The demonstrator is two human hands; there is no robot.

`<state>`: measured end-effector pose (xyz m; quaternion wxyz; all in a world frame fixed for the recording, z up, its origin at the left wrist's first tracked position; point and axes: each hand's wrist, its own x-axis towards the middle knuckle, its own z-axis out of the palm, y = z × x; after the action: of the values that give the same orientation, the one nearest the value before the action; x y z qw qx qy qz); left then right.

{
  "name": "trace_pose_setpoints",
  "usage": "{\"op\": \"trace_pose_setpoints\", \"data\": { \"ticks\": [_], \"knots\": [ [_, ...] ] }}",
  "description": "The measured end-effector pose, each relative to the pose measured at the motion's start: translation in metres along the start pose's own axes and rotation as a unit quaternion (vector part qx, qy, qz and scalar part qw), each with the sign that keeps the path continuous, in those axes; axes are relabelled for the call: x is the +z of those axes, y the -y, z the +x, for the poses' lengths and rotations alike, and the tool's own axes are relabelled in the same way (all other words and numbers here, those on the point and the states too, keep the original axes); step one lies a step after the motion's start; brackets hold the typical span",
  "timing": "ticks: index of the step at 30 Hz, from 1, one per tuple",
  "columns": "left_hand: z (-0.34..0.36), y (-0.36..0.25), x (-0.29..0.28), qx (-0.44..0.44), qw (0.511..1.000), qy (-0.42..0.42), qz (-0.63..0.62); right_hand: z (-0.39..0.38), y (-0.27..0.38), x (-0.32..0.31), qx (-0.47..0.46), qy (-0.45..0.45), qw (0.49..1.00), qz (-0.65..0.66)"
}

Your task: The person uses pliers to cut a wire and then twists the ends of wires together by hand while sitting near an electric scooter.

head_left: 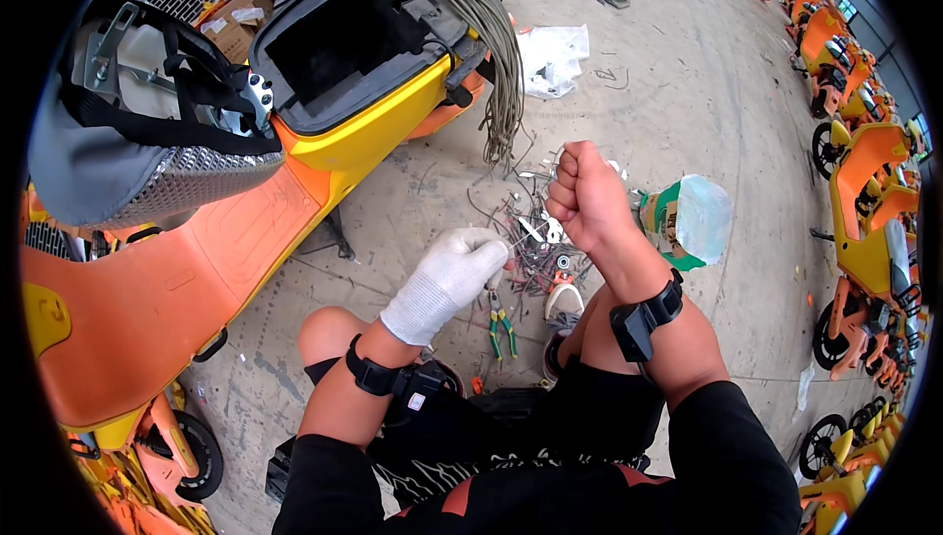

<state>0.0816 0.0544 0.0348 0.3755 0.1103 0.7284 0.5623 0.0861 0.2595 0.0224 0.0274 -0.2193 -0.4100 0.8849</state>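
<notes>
The gloved left hand (pixel 447 280) pinched a thin wire (pixel 526 232), the bare right hand (pixel 586 196) was fisted on it, and a scrap pile (pixel 535 250) remained unsorted.

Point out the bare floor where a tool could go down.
Bare concrete lies between the orange scooter body and the left hand, and right of the green bag toward the parked scooters. The wire scraps and pliers crowd the floor by the right hand.

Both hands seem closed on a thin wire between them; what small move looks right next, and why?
Probably a short further pull with the bare right hand, while the gloved left hand stays clamped. The wire runs between both closed fists, above the wire scraps.
</notes>
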Motion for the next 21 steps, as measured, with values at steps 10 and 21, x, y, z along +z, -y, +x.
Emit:
{"op": "trace_pose_setpoints", "data": {
  "ticks": [10,21],
  "knots": [
    [-0.005,0.002,-0.007,0.002,1.0,0.009,-0.009,0.012,0.015,-0.014,-0.034,-0.044,0.998,-0.003],
    [-0.011,0.013,-0.018,0.007,0.999,0.038,-0.023,0.024,0.039,-0.044,-0.085,-0.09,0.992,0.023]
  ]
}}
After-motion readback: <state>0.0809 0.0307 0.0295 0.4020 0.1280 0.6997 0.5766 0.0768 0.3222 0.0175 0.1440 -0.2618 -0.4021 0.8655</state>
